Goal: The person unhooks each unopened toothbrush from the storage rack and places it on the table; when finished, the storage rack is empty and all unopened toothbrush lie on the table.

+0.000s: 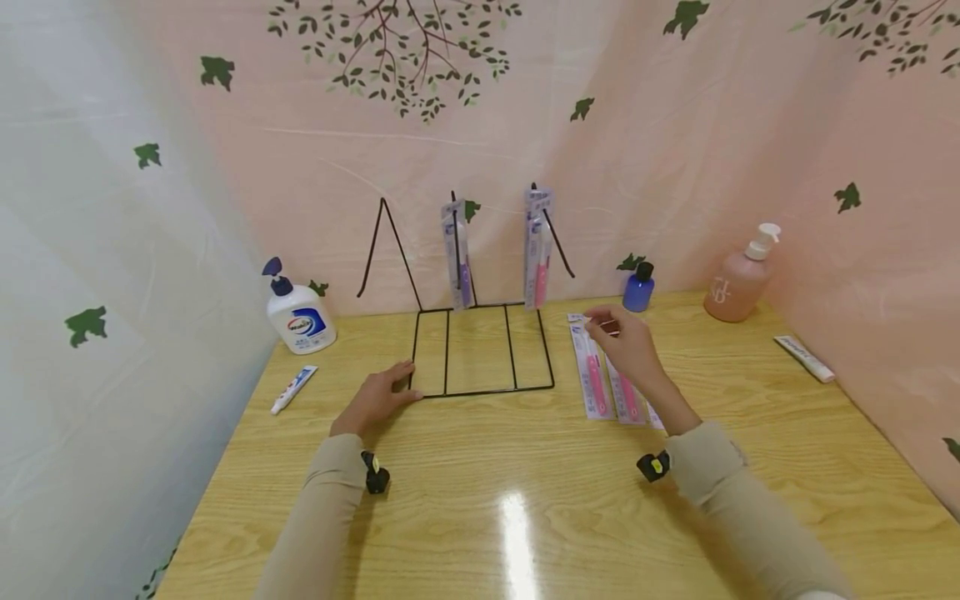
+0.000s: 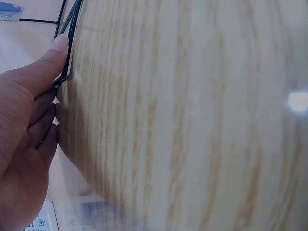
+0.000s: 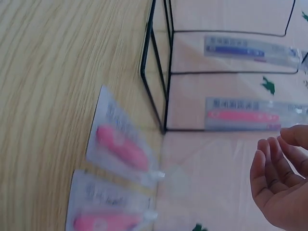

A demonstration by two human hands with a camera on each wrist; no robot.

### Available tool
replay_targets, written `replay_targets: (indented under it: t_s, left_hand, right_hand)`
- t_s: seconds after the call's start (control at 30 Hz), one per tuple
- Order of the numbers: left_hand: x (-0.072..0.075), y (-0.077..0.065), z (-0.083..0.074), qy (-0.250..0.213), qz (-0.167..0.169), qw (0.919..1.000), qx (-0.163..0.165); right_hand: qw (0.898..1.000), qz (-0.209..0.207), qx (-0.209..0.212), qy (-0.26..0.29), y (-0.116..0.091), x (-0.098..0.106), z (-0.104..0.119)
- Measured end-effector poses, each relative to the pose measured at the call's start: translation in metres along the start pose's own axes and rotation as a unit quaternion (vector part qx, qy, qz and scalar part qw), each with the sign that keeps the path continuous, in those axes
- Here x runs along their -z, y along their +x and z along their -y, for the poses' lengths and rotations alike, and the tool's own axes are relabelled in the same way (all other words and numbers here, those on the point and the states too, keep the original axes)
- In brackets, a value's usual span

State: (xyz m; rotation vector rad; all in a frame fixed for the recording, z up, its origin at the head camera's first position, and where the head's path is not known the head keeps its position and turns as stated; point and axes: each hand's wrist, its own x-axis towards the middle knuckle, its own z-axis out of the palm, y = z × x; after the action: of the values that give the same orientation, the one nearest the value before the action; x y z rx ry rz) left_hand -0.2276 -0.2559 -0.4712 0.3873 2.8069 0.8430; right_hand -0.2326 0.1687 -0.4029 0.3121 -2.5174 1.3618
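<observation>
Grips the near left corner of the black wire rack (image 1: 480, 392) with the left hand (image 1: 375, 397), thumb on the wire, other fingers beyond it. Poises the right hand (image 1: 628, 343) near the upper ends of the packaged pink toothbrushes (image 1: 596, 381), thumb and fingers loosely curved around bare air; cannot tell whether the tips meet. Counts three such packs flat on the wooden table (image 1: 450, 500), right of the rack, the third partly hidden. Finds a packaged purple toothbrush (image 1: 465, 283) on the middle hook (image 1: 457, 258) and a hanging pink toothbrush (image 1: 541, 283) on the right hook (image 1: 558, 242). Records, at left, a white pump bottle (image 1: 302, 323) and a small toothpaste tube (image 1: 294, 389); at right, a blue bottle (image 1: 638, 291), a pink pump bottle (image 1: 737, 289) and a white tube (image 1: 804, 358).
</observation>
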Motion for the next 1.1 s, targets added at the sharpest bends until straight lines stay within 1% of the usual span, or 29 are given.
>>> replay_targets:
  t_s: [0.1, 0.3, 0.53, 0.73, 0.97, 1.1]
  left_hand:
    - [0.0, 0.0, 0.001, 0.005, 0.0, 1.0, -0.002]
    - [0.0, 0.001, 0.0, 0.001, 0.001, 1.0, -0.001]
    - [0.0, 0.001, 0.0, -0.004, 0.004, 1.0, 0.0]
    - [0.0, 0.001, 0.0, -0.007, 0.003, 1.0, 0.003]
    - [0.001, 0.0, -0.001, -0.011, 0.0, 0.9999, 0.003]
    - [0.001, -0.001, -0.002, -0.012, -0.001, 0.9999, 0.0]
  right_hand:
    - [1.0, 0.011, 0.015, 0.017, 0.003, -0.012, 0.01]
    - [0.998, 0.023, 0.038, 0.044, 0.011, -0.032, 0.032]
    - [0.995, 0.032, 0.063, 0.069, 0.025, -0.055, 0.053]
    - [0.993, 0.026, 0.064, 0.101, 0.04, -0.077, 0.065]
    - [0.99, 0.016, 0.059, 0.124, 0.057, -0.098, 0.074]
    - [0.992, 0.007, 0.051, 0.119, 0.068, -0.108, 0.075]
